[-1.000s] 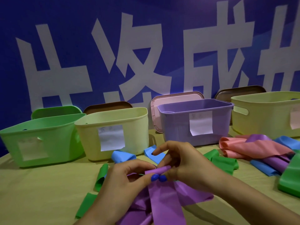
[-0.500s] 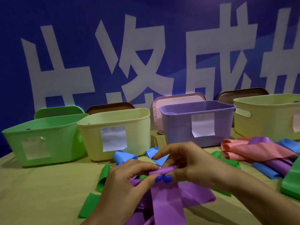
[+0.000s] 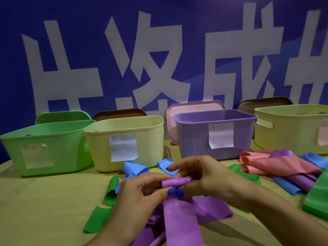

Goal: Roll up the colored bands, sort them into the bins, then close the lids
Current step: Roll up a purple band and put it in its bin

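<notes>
Over table (image 3: 44, 201), L hand (image 3: 140, 194) & R hand (image 3: 204, 174) fingers pinch purple band (image 3: 175, 181) (part-rolled).

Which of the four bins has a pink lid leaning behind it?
The purple bin, third from the left. Its pink lid stands out; the lids behind the other bins are green or brown.

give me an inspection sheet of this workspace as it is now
surface: table under a tan cover, bands loose across it
job's things: purple band rolled at its top end; green bin, two yellow bins, purple bin, all open; lids propped behind them
clutter: unrolled bands piled at right, more behind the hands
hands: left hand and right hand pinch the roll
cables: nothing seen
surroundings: blue banner with white characters
</notes>
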A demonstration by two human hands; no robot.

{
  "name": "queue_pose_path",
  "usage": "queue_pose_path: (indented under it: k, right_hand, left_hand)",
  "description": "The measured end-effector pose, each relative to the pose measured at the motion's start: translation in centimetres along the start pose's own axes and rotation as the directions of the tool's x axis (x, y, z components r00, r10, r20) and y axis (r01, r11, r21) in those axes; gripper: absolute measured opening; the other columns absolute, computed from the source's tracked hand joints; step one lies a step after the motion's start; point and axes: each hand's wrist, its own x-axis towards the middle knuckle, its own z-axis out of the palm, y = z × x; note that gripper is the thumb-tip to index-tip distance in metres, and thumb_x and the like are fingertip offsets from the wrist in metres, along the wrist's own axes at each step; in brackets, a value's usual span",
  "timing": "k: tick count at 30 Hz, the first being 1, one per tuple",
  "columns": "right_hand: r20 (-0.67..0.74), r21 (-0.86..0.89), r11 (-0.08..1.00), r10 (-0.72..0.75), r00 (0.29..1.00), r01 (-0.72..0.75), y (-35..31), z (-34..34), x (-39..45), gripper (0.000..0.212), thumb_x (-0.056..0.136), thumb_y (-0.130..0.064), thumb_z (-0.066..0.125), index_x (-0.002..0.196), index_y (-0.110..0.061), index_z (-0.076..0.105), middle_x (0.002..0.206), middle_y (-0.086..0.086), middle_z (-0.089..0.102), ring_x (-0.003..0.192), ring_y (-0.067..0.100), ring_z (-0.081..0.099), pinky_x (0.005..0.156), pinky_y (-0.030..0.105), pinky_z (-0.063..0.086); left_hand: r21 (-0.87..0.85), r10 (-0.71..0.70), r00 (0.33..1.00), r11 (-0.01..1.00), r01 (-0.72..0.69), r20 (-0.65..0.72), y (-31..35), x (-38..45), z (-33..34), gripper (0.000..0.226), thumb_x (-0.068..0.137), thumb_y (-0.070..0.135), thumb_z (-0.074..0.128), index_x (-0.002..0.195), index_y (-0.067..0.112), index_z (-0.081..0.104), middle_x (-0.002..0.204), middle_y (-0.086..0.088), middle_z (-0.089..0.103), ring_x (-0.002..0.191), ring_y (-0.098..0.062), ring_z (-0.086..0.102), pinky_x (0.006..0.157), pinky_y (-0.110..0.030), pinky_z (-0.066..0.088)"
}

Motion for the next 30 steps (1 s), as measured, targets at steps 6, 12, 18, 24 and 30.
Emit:
queue_pose_path:
  k: [6,12,18,24,30]
  right_hand:
    - [-0.062,-0.087,0.995,-0.047,0.997,0.041,-0.2,0.1,-0.1,0.025,0.079,-0.004,0.072,0.085,-0.028,0.069,0.076,-0.01,0.07,0.064,-0.005,0.061,0.06,0.012,0.049]
    - [-0.082,-0.044,0.998,-0.052,0.995,0.049,0.2,0.2,0.0,0.031,0.071,0.0,0.077,0.082,-0.027,0.066,0.064,-0.01,0.067,0.057,-0.002,0.058,0.058,0.013,0.048]
    - [-0.011,-0.096,0.991,-0.094,0.995,0.093,0.7,0.1,0.2,0.014,0.08,-0.018,0.073,0.089,-0.028,0.071,0.076,-0.004,0.071,0.067,-0.001,0.058,0.065,0.022,0.052]
    - [-0.002,-0.082,0.993,-0.081,0.997,0.081,1.1,0.3,0.2,0.017,0.085,-0.02,0.069,0.098,-0.011,0.073,0.08,0.017,0.069,0.069,0.009,0.055,0.067,0.03,0.046]
    - [-0.014,-0.052,0.996,-0.074,0.997,0.073,0.9,0.2,0.2,0.017,0.078,-0.013,0.074,0.095,-0.007,0.074,0.065,0.002,0.066,0.055,0.007,0.057,0.056,0.017,0.046]
  left_hand:
    - [-0.184,-0.146,0.988,0.971,0.151,0.043,0.1,0.2,-0.1,0.033,0.045,0.001,0.082,0.075,0.011,0.075,0.077,-0.011,0.074,0.068,-0.013,0.07,0.061,-0.017,0.054]
    - [-0.423,-0.316,0.938,0.837,0.347,0.143,0.2,0.3,-0.3,0.025,0.047,-0.014,0.08,0.067,-0.001,0.073,0.079,-0.025,0.071,0.059,-0.022,0.069,0.051,-0.027,0.057]
    - [-0.359,-0.237,0.972,0.906,0.225,0.011,-0.2,0.4,-0.4,0.037,0.04,0.011,0.087,0.075,0.007,0.075,0.08,-0.022,0.072,0.066,-0.021,0.07,0.058,-0.024,0.057]
    - [-0.201,-0.077,0.995,0.977,0.064,-0.058,0.1,0.6,-0.4,0.026,0.047,0.003,0.088,0.067,0.011,0.075,0.072,-0.008,0.074,0.065,-0.009,0.068,0.06,-0.014,0.052]
    - [-0.357,-0.213,0.977,0.915,0.191,-0.023,-0.1,0.6,-0.6,0.053,0.024,0.029,0.091,0.07,0.007,0.075,0.071,-0.019,0.071,0.059,-0.019,0.066,0.052,-0.024,0.055]
